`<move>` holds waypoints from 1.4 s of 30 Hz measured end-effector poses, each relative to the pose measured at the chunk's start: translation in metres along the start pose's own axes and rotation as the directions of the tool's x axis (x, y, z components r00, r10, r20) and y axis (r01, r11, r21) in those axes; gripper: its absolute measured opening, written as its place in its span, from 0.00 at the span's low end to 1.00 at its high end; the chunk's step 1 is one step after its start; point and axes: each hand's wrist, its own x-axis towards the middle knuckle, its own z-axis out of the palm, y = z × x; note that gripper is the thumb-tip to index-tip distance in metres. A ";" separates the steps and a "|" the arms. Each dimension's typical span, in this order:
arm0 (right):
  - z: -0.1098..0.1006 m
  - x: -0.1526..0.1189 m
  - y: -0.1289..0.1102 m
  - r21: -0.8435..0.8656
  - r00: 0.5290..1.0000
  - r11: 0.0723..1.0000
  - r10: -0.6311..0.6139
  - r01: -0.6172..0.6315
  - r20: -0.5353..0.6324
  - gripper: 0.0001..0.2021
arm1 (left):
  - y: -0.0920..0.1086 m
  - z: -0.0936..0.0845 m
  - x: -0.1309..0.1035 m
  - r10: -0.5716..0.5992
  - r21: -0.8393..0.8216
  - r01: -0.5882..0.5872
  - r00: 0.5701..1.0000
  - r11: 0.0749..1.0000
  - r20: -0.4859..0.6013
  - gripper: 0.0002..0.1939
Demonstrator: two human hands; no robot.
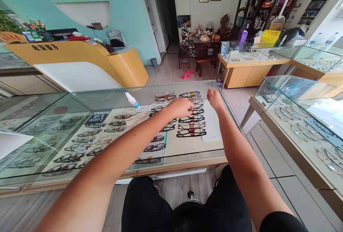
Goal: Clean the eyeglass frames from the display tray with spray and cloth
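Note:
My left hand (182,107) reaches over the glass counter with its fingers curled, at the left side of a column of eyeglasses (191,119). Its fingertips are partly hidden, and I cannot make out what they hold, if anything. Close to the counter's far right corner is my right hand (214,98), its fingers closed; anything inside them is hidden. Dark-framed glasses (191,132) lie at the near end of the column. Beside them, under my right forearm, a white flat sheet or tray (212,128) shows. Another pair of glasses (164,96) sits beyond my left wrist.
A white spray bottle (132,100) and a pale cloth (136,119) rest on the glass display counter (107,98), left of my forearm. More glasses (69,157) fill its left side. Another display case (302,117) stands at right. A person (187,39) sits at a far table.

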 end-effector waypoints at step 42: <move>0.053 -0.067 -0.070 0.221 0.975 0.975 -0.082 0.035 0.206 0.32 | -0.052 0.055 -0.065 -0.522 -0.904 -0.406 0.745 0.138 -0.414 0.28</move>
